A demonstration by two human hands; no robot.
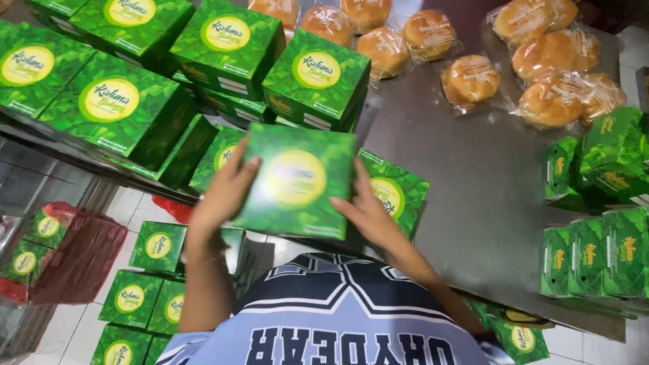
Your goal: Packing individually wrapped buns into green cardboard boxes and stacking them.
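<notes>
A green carton box [295,179] with a yellow round label is held flat in front of me, above the near edge of the steel table [473,196]. My left hand [226,189] grips its left side with fingers on the lid. My right hand [368,213] grips its right side, thumb on top. Just under it lie two more green boxes [399,192], partly hidden. The held box looks slightly blurred.
Stacks of closed green boxes [108,94] fill the table's left and back. Wrapped round buns [470,80] lie at the back right. Folded green box blanks [595,250] stand at the right. More green boxes [145,297] and a red bag [74,250] sit on the tiled floor.
</notes>
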